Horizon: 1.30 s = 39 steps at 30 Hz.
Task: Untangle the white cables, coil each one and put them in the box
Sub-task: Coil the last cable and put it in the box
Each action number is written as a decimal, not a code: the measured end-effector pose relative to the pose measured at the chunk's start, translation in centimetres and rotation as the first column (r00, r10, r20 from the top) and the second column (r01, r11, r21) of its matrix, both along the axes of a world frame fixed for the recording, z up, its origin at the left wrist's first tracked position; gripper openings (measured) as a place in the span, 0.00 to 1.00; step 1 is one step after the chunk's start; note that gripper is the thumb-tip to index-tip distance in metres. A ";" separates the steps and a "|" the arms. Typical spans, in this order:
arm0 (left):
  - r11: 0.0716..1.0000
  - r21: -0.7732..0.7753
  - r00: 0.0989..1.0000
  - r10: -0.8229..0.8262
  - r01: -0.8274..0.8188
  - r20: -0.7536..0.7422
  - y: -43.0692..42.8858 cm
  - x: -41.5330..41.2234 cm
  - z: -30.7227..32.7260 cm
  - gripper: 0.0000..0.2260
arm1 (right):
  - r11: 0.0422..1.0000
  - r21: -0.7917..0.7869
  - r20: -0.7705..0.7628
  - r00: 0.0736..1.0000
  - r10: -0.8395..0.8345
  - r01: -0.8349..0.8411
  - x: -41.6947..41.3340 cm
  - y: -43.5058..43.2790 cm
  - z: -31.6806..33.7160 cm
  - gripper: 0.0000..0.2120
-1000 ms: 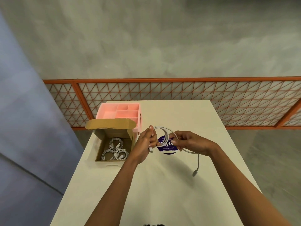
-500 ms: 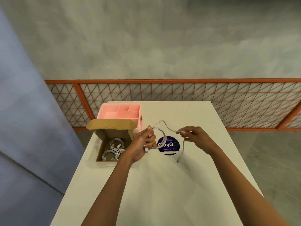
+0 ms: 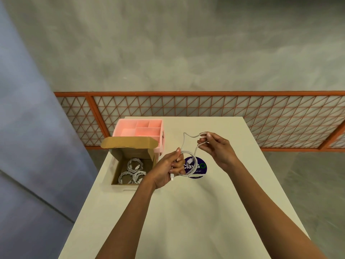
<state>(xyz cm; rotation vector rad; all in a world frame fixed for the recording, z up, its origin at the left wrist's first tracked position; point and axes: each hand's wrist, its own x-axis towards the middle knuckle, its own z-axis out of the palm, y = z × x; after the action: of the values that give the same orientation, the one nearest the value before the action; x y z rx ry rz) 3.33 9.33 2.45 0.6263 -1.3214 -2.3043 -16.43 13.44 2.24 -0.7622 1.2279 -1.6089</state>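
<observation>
The cable's (image 3: 195,162) hanging tail is gone. Over the last second the right hand (image 3: 218,152) has risen from beside the sticker (image 3: 201,168) to just above centre frame, pinching the slack into a fresh loop. The left hand (image 3: 168,169) grips the turns already wound, just right of the box (image 3: 116,165), with a plug (image 3: 172,177) poking out below. The hands are apart, joined only by the cable, above the table (image 3: 186,212). Coiling looks nearly done — one last wrap, then into the box at left centre, where coiled cables (image 3: 133,172) already lie.

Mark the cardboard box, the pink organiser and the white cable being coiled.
cardboard box (image 3: 128,144), head view, raised flap.
pink organiser (image 3: 147,132), head view, compartment floor.
white cable (image 3: 195,162), head view, loop's right side.
</observation>
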 end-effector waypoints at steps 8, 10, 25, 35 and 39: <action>0.990 -0.137 0.996 0.041 -0.029 0.084 -0.1 -0.3 -0.9 0.16 | 0.932 0.268 0.076 0.970 0.231 -0.243 2.0 0.3 -0.7 0.11; 0.985 -0.167 0.993 0.058 -0.040 0.106 -0.2 -0.3 -1.3 0.16 | 0.908 0.324 0.086 0.964 0.252 -0.266 2.3 0.3 -1.1 0.11; 0.958 -0.278 0.982 0.110 -0.064 0.154 -0.3 -0.6 -2.2 0.16 | 0.758 0.300 0.074 0.806 0.587 -0.580 1.9 1.2 -0.8 0.23; 0.898 -0.429 0.956 0.207 -0.101 0.207 -0.9 -0.3 -2.2 0.16 | 0.752 0.612 -0.495 0.622 0.607 -0.246 1.7 1.1 3.4 0.15; 0.898 -0.421 0.947 0.234 -0.125 0.219 -0.5 -0.6 -2.3 0.15 | 0.699 0.664 -0.488 0.554 0.674 -0.266 1.9 1.5 5.2 0.10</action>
<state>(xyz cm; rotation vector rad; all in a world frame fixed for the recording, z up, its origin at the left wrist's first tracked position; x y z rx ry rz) 2.72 8.85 0.16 0.8917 -1.7183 -1.7666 -14.49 14.90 7.47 -1.2850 1.6860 -0.4089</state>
